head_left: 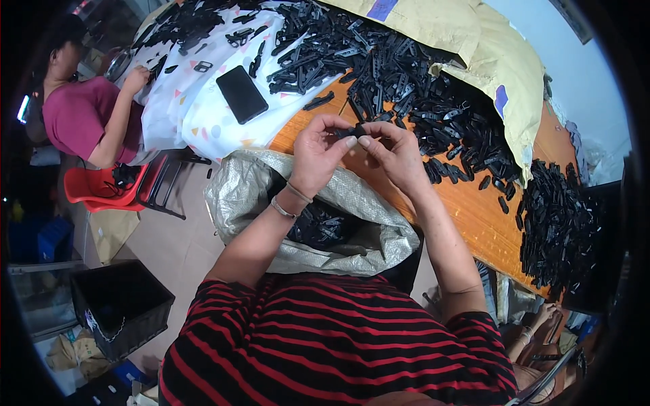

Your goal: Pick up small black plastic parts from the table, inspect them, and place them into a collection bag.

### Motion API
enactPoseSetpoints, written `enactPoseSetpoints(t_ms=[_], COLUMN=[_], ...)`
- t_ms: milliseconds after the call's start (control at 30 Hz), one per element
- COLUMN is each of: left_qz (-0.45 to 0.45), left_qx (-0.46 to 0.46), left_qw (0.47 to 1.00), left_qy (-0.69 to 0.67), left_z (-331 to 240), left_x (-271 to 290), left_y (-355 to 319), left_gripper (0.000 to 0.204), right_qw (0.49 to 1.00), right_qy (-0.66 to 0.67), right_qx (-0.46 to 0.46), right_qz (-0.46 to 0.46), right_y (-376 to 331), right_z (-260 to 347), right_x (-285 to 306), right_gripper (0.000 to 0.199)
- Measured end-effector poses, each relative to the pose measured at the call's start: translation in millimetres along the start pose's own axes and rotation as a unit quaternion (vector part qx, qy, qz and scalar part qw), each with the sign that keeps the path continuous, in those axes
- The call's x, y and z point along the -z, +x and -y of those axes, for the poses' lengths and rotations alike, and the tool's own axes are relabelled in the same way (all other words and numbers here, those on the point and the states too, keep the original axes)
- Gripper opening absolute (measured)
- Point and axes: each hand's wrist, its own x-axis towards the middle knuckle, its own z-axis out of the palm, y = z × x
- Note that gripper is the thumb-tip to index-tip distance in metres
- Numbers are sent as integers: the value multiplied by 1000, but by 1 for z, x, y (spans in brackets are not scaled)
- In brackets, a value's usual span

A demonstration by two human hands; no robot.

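Observation:
My left hand (317, 154) and my right hand (401, 157) meet at the near edge of the wooden table (443, 210). Between both thumbs and fingertips they pinch a small black plastic piece (359, 131), mostly covered by the fingers. Just below my wrists a woven sack (247, 186) gapes wide, with several black pieces (325, 227) inside. Beyond my fingers spreads a large heap of black plastic parts (382, 68), many of them long and narrow.
A black phone or tablet (242, 95) lies on the patterned cloth (196, 128). Another person (88, 115) sits at the left near a red chair (101, 183). A yellowish paper sack (467, 34) rests behind the heap. More parts (558, 223) pile up at the right; a black crate (122, 304) stands on the floor.

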Motion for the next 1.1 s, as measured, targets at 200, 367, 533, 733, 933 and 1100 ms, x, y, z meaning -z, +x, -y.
enactPoseSetpoints(t_ms=[200, 367, 533, 733, 933, 1100], left_qz=[-16, -12, -1, 12, 48, 46], left_qx=[-16, -8, -4, -9, -54, -140], left_qw=[1000, 1000, 1000, 1000, 997, 972], left_qy=[-4, -12, -20, -21, 16, 184], left_z=[-9, -19, -22, -35, -49, -60], left_x=[0, -7, -6, -11, -18, -27], left_y=[4, 2, 2, -2, -8, -12], left_gripper=[39, 43, 43, 42, 45, 45], right_qw=[993, 962, 955, 989, 1000, 997], right_qy=[-70, -197, -218, -106, -3, -21], right_qx=[83, 187, 194, 98, 3, 77], right_qz=[-39, -43, -52, -18, 22, -8], right_y=[-4, -2, -2, -2, -4, -4], right_z=[13, 15, 13, 11, 33, 27], right_x=[10, 5, 4, 5, 3, -3], right_gripper=[18, 20, 21, 20, 33, 39])
